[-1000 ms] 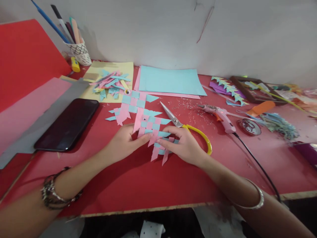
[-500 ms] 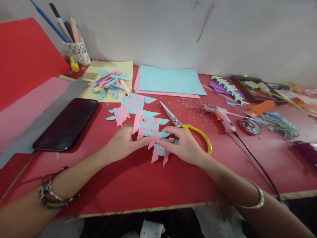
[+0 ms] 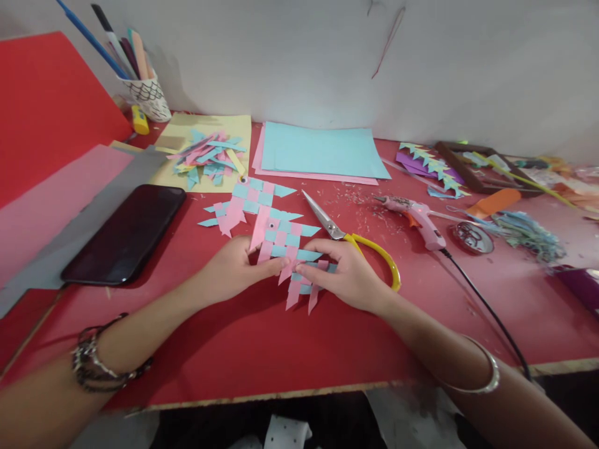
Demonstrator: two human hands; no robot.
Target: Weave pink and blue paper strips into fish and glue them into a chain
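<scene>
Between my hands is a woven paper fish (image 3: 286,240) of pink and blue strips, with a small googly eye near its upper left. My left hand (image 3: 238,268) pinches its lower left side between thumb and fingers. With thumb and fingers closed, my right hand (image 3: 344,274) grips the tail strips at the lower right. Just beyond lies another woven paper fish (image 3: 253,196) in the same colours, its eye at the top; the nearer fish overlaps its edge. Scissors (image 3: 333,229) with yellow handles rest right behind my right hand, blades pointing away to the left.
A black phone (image 3: 126,234) lies at left. Behind it, paper strips (image 3: 213,156) are heaped on a yellow sheet. Blue sheets (image 3: 322,149) lie at the back. On the right are a pink glue gun (image 3: 414,218) with a cord and a small round dish (image 3: 472,238).
The farther fish has tilted slightly, its eye end shifting a little to the right. Both hands keep nearly the same place and grip on the nearer fish.
</scene>
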